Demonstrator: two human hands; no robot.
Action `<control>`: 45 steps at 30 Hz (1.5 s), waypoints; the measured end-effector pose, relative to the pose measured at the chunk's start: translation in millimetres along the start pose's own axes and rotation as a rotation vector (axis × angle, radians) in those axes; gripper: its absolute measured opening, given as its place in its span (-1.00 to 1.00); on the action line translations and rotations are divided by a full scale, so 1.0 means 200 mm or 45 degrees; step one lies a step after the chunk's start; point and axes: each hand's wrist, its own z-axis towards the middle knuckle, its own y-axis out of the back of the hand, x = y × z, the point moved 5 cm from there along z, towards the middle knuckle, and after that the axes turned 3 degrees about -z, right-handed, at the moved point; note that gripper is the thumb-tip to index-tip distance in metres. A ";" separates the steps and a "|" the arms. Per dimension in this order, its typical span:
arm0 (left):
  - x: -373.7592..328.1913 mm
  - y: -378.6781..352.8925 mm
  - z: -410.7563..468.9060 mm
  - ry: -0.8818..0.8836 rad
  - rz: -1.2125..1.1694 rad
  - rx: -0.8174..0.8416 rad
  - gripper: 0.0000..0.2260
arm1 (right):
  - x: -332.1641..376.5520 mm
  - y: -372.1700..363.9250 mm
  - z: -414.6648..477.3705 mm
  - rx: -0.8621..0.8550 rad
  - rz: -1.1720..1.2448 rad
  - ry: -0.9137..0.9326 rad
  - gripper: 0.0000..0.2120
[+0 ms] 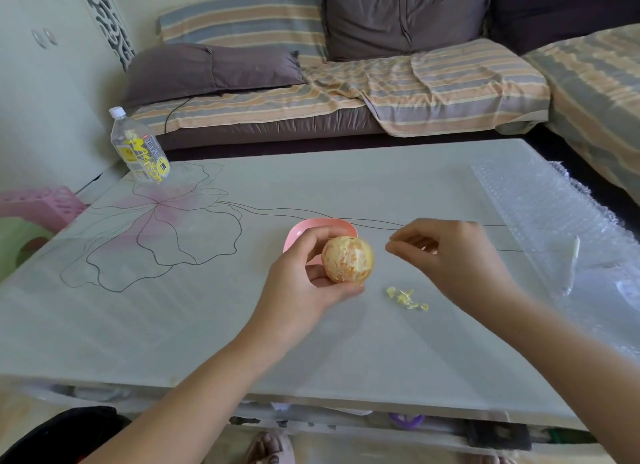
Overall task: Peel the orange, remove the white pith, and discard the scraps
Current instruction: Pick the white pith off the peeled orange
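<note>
Peeled orange [348,259] in left hand [304,273] grip, near pink dish [311,228]; right hand [446,252] grip unclear.

The round peeled orange [348,260] sat in the left hand [304,276] before a shallow pink plastic dish [304,231] on the pale glossy table [225,325], small pale pith scraps [407,298] lying to its right

Pale flower-printed table [311,342] with bottle [140,148], pink dish [298,233], pith scraps [407,299], bubble wrap [540,214].
</note>
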 end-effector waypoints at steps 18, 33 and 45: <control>-0.15 -0.19 -0.03 -0.189 0.137 -0.062 -0.48 | 0.15 0.19 -0.22 -0.309 0.073 0.383 -0.90; -0.21 -0.23 -0.04 -0.208 0.090 -0.098 -0.48 | 0.15 0.26 -0.25 -0.389 0.107 0.432 -0.91; -0.24 -0.19 -0.06 -0.261 0.157 -0.171 -0.42 | 0.20 0.24 -0.26 -0.470 0.043 0.517 -0.94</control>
